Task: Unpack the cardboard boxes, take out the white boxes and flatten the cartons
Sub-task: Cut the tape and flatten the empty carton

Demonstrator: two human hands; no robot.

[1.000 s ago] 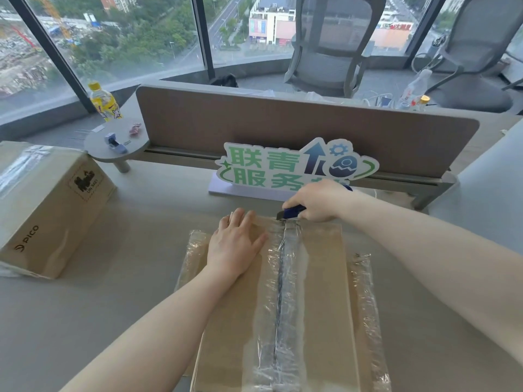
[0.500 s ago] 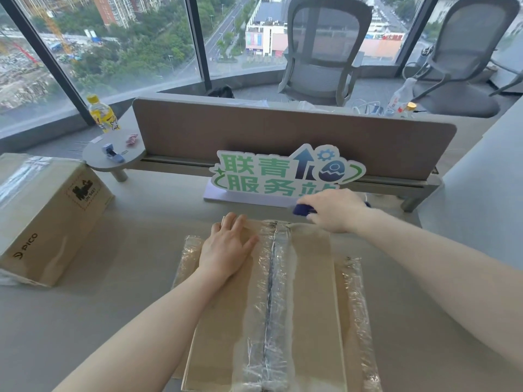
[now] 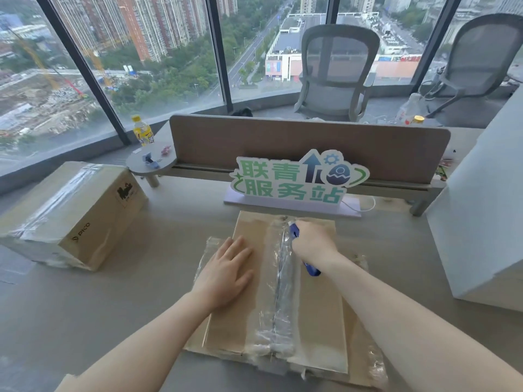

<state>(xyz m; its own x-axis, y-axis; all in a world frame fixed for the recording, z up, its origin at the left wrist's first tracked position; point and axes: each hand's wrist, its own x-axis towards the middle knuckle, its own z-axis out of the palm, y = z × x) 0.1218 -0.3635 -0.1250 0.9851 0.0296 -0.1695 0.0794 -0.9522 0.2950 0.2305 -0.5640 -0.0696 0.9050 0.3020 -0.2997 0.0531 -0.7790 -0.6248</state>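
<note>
You are slitting the tape seam (image 3: 283, 278) of the carton (image 3: 317, 312). Your left hand (image 3: 226, 271) presses flat, fingers straight, beside the seam; your right hand (image 3: 312, 241) grips the blue cutter (image 3: 294, 230), its blade probably hidden under your fingers. Next, draw it toward you along the seam. Since half a second ago your right hand has come back over the carton's far end.
</note>
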